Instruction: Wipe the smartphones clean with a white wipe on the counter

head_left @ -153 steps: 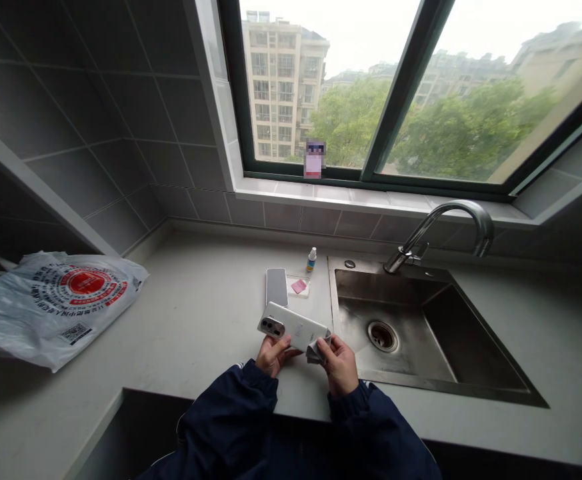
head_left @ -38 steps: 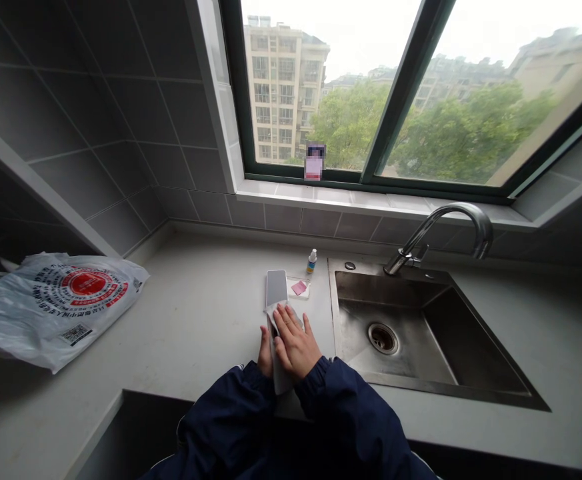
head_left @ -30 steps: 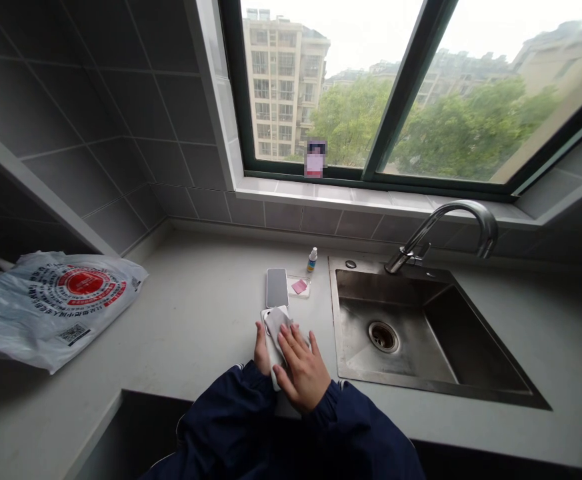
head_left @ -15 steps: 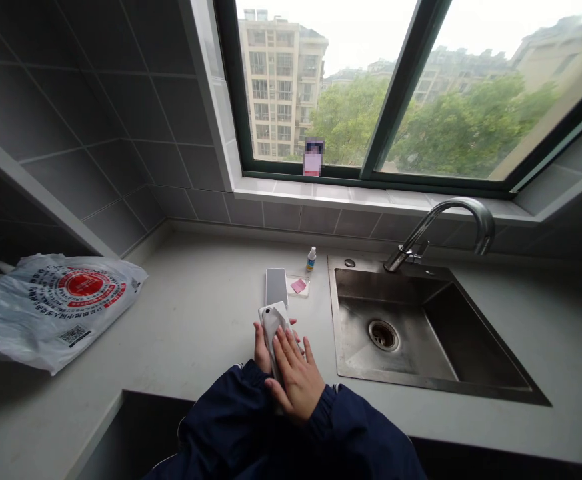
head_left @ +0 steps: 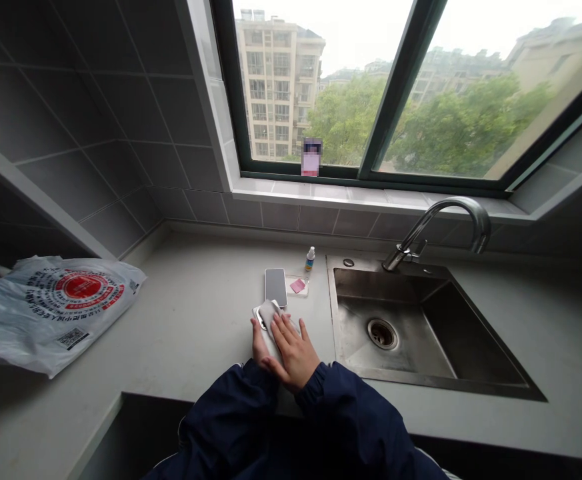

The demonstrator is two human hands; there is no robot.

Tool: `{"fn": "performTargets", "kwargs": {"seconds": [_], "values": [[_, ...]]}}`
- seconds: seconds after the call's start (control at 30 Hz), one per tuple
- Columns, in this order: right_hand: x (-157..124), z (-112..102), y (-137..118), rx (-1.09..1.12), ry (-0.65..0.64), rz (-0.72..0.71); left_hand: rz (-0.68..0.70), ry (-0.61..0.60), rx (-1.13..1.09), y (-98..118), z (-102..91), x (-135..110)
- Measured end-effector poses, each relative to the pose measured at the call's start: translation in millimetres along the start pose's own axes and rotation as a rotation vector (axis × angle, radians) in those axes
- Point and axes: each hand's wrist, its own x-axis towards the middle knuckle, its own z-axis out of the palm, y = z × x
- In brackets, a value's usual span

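Grey cloth [head_left: 269,312] lay folded over the camera end of a white phone [head_left: 269,339], which was held back side up in front of the person's body. With that phone as the clock's centre and twelve toward the window [head_left: 397,100], the left hand [head_left: 259,345] gripped it from nine o'clock, thumb raised along the edge; its other fingers were hidden, so how far they closed could not be told. The right hand [head_left: 295,353] came in from four o'clock, its fingers extended nearly straight and close together, laid flat on the cloth and the phone's back rather than curled round them. Whether the phone touched the tabletop [head_left: 205,300] could not be told. A second phone [head_left: 275,287] lay grey face up at twelve, near the held one's top end. Just beside it, at one o'clock, sat a clear flat case [head_left: 305,294] bearing a pink piece [head_left: 297,286]; a small bottle [head_left: 310,260] stood upright a little beyond. At three was the steel sink [head_left: 334,313], at two its curved faucet [head_left: 431,215], and well apart at nine a printed plastic bag [head_left: 25,327].
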Motion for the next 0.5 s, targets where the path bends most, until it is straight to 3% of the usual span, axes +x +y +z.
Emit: {"fn": "performTargets", "kwargs": {"seconds": [0.1, 0.23, 0.5], "values": [[-24.3, -1.8, -8.8, -0.009, 0.032, 0.025, 0.009, 0.029, 0.095, 3.5, 0.9, -4.1], [-45.2, -3.4, -22.5, -0.022, 0.016, 0.068, 0.009, -0.017, 0.137, 7.6, 8.8, -10.3], [-40.1, 3.2, -34.5, 0.019, -0.001, -0.019, -0.041, -0.085, 0.06, 10.4, 4.9, -10.4]]}}
